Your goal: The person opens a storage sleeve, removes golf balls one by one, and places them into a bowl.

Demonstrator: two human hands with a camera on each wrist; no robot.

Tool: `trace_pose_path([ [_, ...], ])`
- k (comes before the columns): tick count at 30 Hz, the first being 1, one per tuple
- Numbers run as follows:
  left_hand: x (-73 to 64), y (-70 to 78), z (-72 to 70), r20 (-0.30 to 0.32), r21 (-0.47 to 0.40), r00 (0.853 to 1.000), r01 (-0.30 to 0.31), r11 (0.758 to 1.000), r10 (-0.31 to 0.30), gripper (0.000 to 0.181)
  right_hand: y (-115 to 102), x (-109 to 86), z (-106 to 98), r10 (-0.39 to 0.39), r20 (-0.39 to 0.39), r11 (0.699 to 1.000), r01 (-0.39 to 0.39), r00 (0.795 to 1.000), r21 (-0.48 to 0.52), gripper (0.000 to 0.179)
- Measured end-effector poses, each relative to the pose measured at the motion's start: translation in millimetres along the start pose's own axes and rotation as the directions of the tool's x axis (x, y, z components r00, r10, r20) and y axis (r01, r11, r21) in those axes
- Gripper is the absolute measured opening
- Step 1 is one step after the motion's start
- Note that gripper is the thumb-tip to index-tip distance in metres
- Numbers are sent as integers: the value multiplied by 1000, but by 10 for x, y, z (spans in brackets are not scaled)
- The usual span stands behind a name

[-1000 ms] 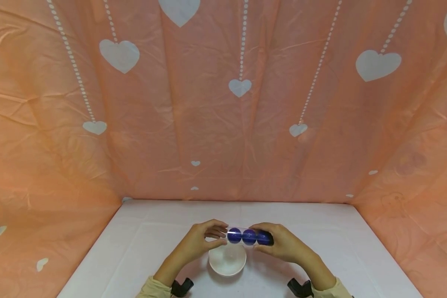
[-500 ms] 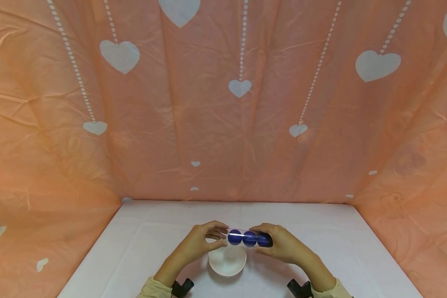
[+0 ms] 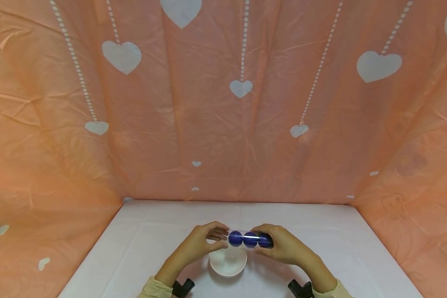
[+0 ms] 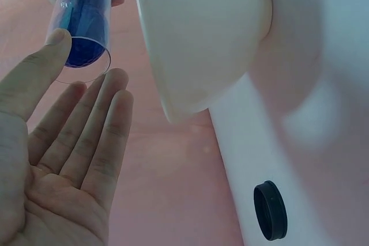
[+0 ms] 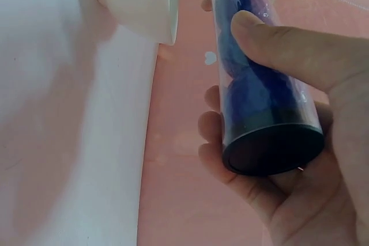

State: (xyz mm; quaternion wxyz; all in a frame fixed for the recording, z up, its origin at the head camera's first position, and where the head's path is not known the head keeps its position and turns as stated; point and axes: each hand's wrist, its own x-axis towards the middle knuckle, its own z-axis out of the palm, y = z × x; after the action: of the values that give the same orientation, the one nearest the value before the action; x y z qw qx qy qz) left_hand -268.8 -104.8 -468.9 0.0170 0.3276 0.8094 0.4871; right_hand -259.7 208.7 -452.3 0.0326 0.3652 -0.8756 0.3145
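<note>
My right hand [image 3: 281, 244] grips the black-capped end of a clear plastic tube [image 5: 253, 102], thumb on one side and fingers around the other. Three dark blue balls [image 3: 236, 238] sit in a row inside it. The tube lies roughly level in the head view, above the back rim of a white bowl [image 3: 228, 263]. At the tube's uncapped end is my left hand [image 3: 203, 240]. Its fingers are mostly straight, with thumb and fingertips at opposite sides of the rim [image 4: 106, 61]; how firmly they touch cannot be told.
A loose black cap [image 4: 271, 210] lies on the white table [image 3: 152, 236], seen only in the left wrist view. Orange cloth with pale hearts [image 3: 208, 124] surrounds the table at the back and sides. Dark camera mounts [image 3: 183, 287] sit at both wrists.
Both hands and the tube have sunk very slightly in the head view. The balls keep their order inside the tube, and the bowl stays where it was.
</note>
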Motion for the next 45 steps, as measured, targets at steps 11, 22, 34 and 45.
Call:
trace_pose_path([
  [11,-1,-16,10,6,-38,1000,19,999,-19,37,12,-2,-6,8,-3,999,-8,1000,36,41],
  [22,8,-60,7,2,-53,999,35,998,-35,39,21,-3,-12,-1,-11,998,2,1000,60,41],
  [34,8,-77,6,-3,-74,1000,11,997,-11,38,17,0,-11,-18,-28,999,19,999,41,42],
  [45,19,-85,-3,5,-80,1000,-14,997,15,43,39,6,-4,-15,-31,999,17,999,45,43],
])
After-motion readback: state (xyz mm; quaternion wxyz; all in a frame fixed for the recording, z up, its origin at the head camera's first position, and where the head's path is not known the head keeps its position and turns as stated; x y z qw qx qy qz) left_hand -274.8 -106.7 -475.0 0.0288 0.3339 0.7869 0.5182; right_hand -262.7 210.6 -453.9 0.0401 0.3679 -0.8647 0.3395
